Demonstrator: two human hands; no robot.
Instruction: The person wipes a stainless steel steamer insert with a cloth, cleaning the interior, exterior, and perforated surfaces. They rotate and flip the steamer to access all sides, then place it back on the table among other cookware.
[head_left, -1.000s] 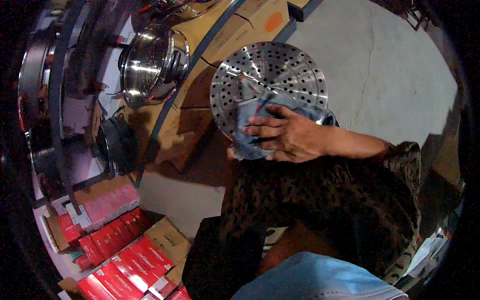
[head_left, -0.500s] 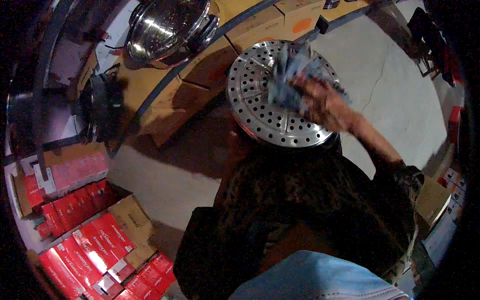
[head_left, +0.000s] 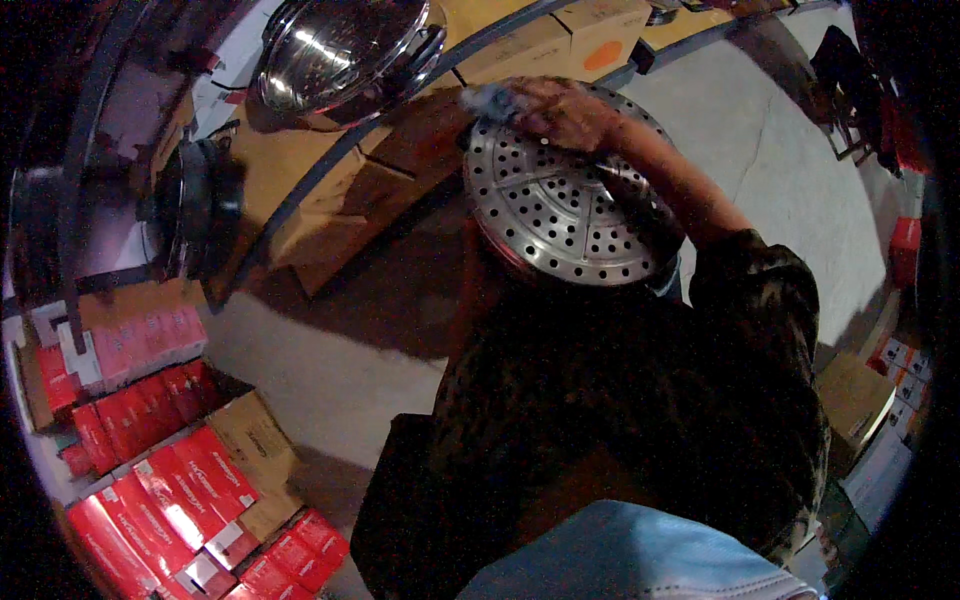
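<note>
A round steel steamer plate [head_left: 560, 205] full of holes is held up before my body, tilted slightly. My right hand [head_left: 568, 115] lies over its far edge, fingers closed on a bluish-grey cloth [head_left: 490, 102] that blurs at the plate's far left rim. The right forearm crosses above the plate and shadows part of it. I cannot see my left hand; the plate or the dark in front of my body hides it.
A shiny steel pot [head_left: 340, 65] stands at the far left on cardboard boxes [head_left: 520, 50] along a shelf with a dark edge. Dark pots [head_left: 205, 205] sit further left. Red cartons [head_left: 165, 500] are stacked at the near left. Another carton [head_left: 855, 400] is on the right.
My right hand has swept the cloth leftward from the plate's right half to its far left edge. The plate has shifted slightly right.
</note>
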